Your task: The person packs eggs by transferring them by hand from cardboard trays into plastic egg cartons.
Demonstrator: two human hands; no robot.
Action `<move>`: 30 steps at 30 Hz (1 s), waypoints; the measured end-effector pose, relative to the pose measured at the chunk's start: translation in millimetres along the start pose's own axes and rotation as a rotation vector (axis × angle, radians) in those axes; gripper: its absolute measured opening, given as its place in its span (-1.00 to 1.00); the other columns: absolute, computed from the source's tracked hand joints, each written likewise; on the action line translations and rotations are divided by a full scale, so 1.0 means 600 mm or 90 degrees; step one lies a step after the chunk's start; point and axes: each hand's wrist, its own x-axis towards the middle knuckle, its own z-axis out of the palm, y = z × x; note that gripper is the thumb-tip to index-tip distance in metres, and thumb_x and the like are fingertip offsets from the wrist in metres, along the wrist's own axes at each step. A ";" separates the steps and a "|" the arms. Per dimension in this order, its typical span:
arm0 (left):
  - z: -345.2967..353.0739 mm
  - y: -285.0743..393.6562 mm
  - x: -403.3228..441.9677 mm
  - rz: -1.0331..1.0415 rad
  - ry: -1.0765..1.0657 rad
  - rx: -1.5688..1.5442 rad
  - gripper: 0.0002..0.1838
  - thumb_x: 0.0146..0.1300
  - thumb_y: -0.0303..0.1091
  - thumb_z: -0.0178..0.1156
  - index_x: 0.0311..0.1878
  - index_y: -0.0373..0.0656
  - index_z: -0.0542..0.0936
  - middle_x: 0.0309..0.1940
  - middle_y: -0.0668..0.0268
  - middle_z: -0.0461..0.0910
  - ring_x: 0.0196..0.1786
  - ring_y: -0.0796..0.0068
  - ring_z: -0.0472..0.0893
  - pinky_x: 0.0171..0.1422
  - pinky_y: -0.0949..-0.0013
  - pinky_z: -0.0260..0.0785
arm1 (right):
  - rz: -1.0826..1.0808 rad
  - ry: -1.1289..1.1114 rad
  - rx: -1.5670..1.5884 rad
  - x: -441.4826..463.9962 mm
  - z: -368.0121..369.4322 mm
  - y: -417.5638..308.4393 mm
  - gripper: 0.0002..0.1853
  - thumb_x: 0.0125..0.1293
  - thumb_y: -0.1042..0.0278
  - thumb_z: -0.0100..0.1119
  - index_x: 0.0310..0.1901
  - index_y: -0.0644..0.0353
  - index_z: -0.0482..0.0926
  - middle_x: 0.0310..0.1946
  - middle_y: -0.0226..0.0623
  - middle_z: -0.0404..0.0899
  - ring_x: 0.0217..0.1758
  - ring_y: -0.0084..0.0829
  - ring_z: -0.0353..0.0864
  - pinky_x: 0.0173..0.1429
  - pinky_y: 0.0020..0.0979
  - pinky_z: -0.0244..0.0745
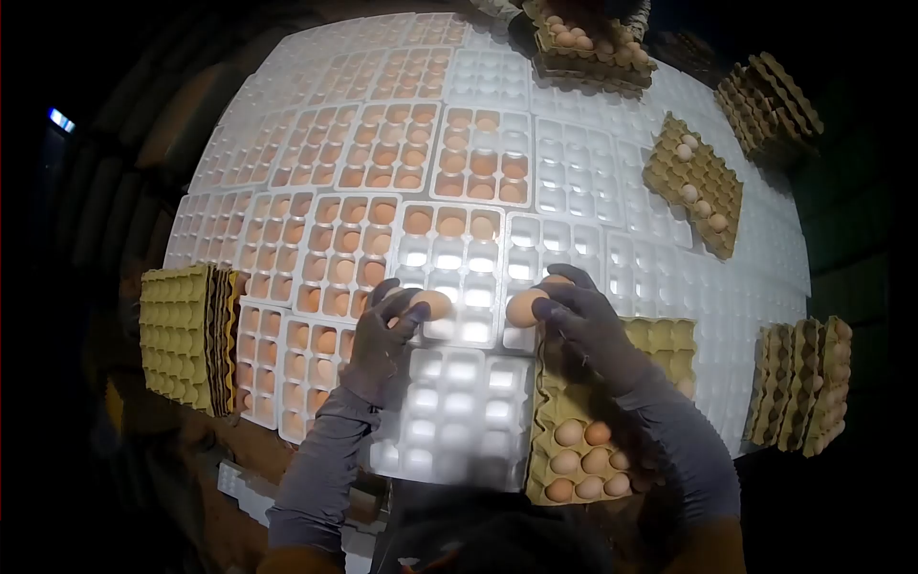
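Note:
My left hand (381, 337), in a dark glove, pinches a brown egg (434, 305) over the left side of a white foam tray (449, 330). The tray's far row holds three eggs; its middle cells show bare. My right hand (595, 330), gloved too, grips a brown egg (523, 309) at the tray's right edge. Another egg (557, 279) shows partly behind its fingers. Under my right forearm lies a yellowish pulp egg flat (660, 337), partly hidden, with several eggs (595, 463) at its near end.
Foam trays filled with eggs (349, 239) spread left; bare-celled foam trays (574, 167) lie right. Stacks of pulp flats stand at left (177, 335), right (801, 383) and far right (770, 110). A pulp flat with several eggs (693, 187) lies right. Another person's sleeve (634, 13) shows beyond.

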 end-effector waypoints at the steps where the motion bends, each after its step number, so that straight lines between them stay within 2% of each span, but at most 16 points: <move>1: -0.014 0.011 0.028 0.028 0.042 0.012 -0.52 0.34 -0.17 0.37 0.16 -0.35 0.64 0.28 0.10 0.47 0.01 0.30 0.68 0.02 0.31 0.59 | -0.040 0.065 -0.130 0.041 0.026 0.005 -0.59 0.33 0.04 0.36 0.04 0.17 0.72 0.29 -0.03 0.46 0.39 -0.03 0.43 0.30 -0.15 0.48; 2: -0.025 0.018 0.057 0.114 0.108 0.191 -0.58 0.25 -0.11 0.46 0.08 -0.15 0.70 0.28 0.12 0.43 -0.17 0.32 0.61 -0.02 0.20 0.54 | -0.028 0.090 -0.250 0.083 0.046 -0.002 -0.60 0.28 0.03 0.38 0.00 0.14 0.72 0.33 -0.07 0.42 0.35 0.00 0.45 0.27 -0.08 0.51; 3: -0.029 0.012 0.086 0.147 0.124 0.297 -0.57 0.20 -0.14 0.49 0.09 -0.07 0.69 0.35 0.08 0.38 -0.10 0.19 0.64 0.01 0.17 0.57 | -0.131 0.147 -0.429 0.122 0.066 0.023 -0.58 0.26 0.05 0.40 0.07 0.08 0.67 0.34 -0.14 0.41 0.27 -0.04 0.52 0.23 -0.10 0.56; 5: -0.023 -0.039 0.143 0.323 0.219 0.611 -0.52 0.17 -0.13 0.50 0.14 -0.02 0.65 0.40 0.11 0.35 -0.05 0.15 0.66 0.03 0.15 0.60 | -0.109 0.103 -0.569 0.182 0.090 0.038 -0.59 0.29 0.14 0.36 0.16 -0.03 0.61 0.32 -0.16 0.42 0.21 -0.06 0.57 0.20 -0.13 0.60; 9: -0.017 -0.040 0.143 0.314 0.188 0.340 -0.58 0.28 -0.22 0.38 0.20 0.05 0.61 0.38 0.15 0.38 0.03 0.02 0.66 0.07 0.06 0.60 | -0.142 0.076 -0.453 0.207 0.140 0.018 -0.62 0.37 0.28 0.23 0.21 -0.13 0.58 0.30 -0.17 0.44 0.14 -0.12 0.66 0.12 -0.10 0.64; 10: -0.013 -0.025 0.124 0.265 0.152 0.325 -0.61 0.35 -0.27 0.29 0.23 0.02 0.59 0.28 0.13 0.46 0.04 0.02 0.66 0.08 0.07 0.60 | -0.139 0.061 -0.445 0.216 0.160 0.016 -0.62 0.37 0.27 0.22 0.22 -0.13 0.57 0.28 -0.17 0.46 0.12 -0.12 0.68 0.12 -0.10 0.64; 13: -0.007 -0.048 0.116 0.177 -0.004 0.436 -0.60 0.36 -0.26 0.27 0.25 -0.03 0.57 0.19 0.10 0.51 0.05 0.03 0.66 0.09 0.09 0.60 | -0.090 -0.017 -0.503 0.249 0.200 0.021 -0.61 0.42 0.19 0.21 0.27 -0.14 0.56 0.13 -0.16 0.53 0.05 -0.13 0.70 0.09 -0.12 0.63; 15: -0.014 -0.049 0.109 0.187 -0.006 0.373 -0.55 0.35 -0.26 0.29 0.29 -0.06 0.55 0.13 0.11 0.51 0.05 0.07 0.64 0.12 0.12 0.57 | -0.117 0.082 -0.355 0.240 0.204 0.040 -0.61 0.43 0.25 0.21 0.27 -0.10 0.55 0.05 -0.15 0.57 -0.01 -0.12 0.70 0.08 -0.12 0.61; 17: -0.018 -0.040 0.088 0.190 0.052 0.248 -0.52 0.35 -0.26 0.30 0.32 -0.06 0.54 0.11 0.12 0.51 0.08 0.11 0.61 0.15 0.14 0.53 | -0.032 0.173 -0.196 0.207 0.211 0.029 -0.59 0.41 0.33 0.20 0.28 -0.08 0.53 0.01 -0.15 0.58 0.01 -0.10 0.67 0.10 -0.12 0.57; 18: -0.003 -0.028 0.085 0.112 0.049 0.052 -0.49 0.36 -0.28 0.29 0.37 -0.07 0.52 0.08 0.13 0.51 0.12 0.14 0.56 0.20 0.13 0.47 | 0.011 0.222 -0.116 0.194 0.214 0.024 -0.57 0.41 0.36 0.19 0.29 -0.07 0.53 -0.01 -0.15 0.59 0.02 -0.09 0.65 0.12 -0.12 0.55; 21: 0.070 -0.029 0.098 0.176 0.100 -0.050 -0.49 0.40 -0.32 0.23 0.41 -0.03 0.48 0.12 0.13 0.49 0.18 0.12 0.52 0.22 0.08 0.42 | -0.065 0.365 -0.146 0.177 0.251 0.076 -0.50 0.34 0.52 0.19 0.31 -0.04 0.50 0.01 -0.17 0.59 0.08 -0.06 0.58 0.18 -0.13 0.50; 23: 0.119 -0.055 0.114 0.285 0.142 0.179 -0.43 0.42 -0.40 0.15 0.49 0.06 0.40 0.21 0.15 0.46 0.29 0.16 0.42 0.35 0.03 0.24 | -0.078 0.364 -0.127 0.162 0.253 0.077 -0.37 0.25 0.71 0.16 0.35 0.00 0.48 0.05 -0.14 0.59 0.11 -0.04 0.53 0.26 -0.10 0.46; 26: 0.129 -0.083 0.120 0.302 0.113 0.232 -0.45 0.38 -0.43 0.16 0.45 0.06 0.46 0.22 0.17 0.47 0.33 0.16 0.40 0.40 0.03 0.21 | 0.037 0.297 0.296 0.111 0.190 0.032 -0.41 0.31 0.75 0.00 0.38 0.15 0.46 0.10 -0.24 0.60 0.19 -0.35 0.55 0.28 -0.34 0.46; 28: 0.115 -0.082 0.111 0.290 0.104 0.115 -0.47 0.36 -0.48 0.18 0.40 0.03 0.51 0.22 0.13 0.47 0.33 0.07 0.40 0.44 0.02 0.25 | 0.030 0.250 0.321 0.028 0.108 -0.051 -0.52 0.42 0.66 -0.03 0.35 0.26 0.47 0.14 -0.27 0.59 0.21 -0.44 0.57 0.30 -0.42 0.43; 29: 0.099 -0.075 0.101 0.315 0.117 0.139 -0.50 0.40 -0.48 0.17 0.40 0.01 0.51 0.23 0.10 0.47 0.28 0.10 0.47 0.38 0.10 0.36 | 0.026 0.257 0.301 -0.020 0.073 -0.068 -0.56 0.44 0.61 -0.02 0.34 0.27 0.49 0.14 -0.27 0.59 0.21 -0.43 0.58 0.32 -0.42 0.42; 30: 0.095 -0.067 0.088 0.238 0.068 -0.026 -0.55 0.45 -0.49 0.13 0.39 -0.05 0.52 0.24 0.12 0.48 0.22 0.23 0.53 0.30 0.23 0.44 | 0.042 0.283 0.219 -0.073 0.035 -0.075 -0.59 0.45 0.58 0.02 0.30 0.28 0.52 0.15 -0.25 0.60 0.23 -0.42 0.57 0.33 -0.42 0.42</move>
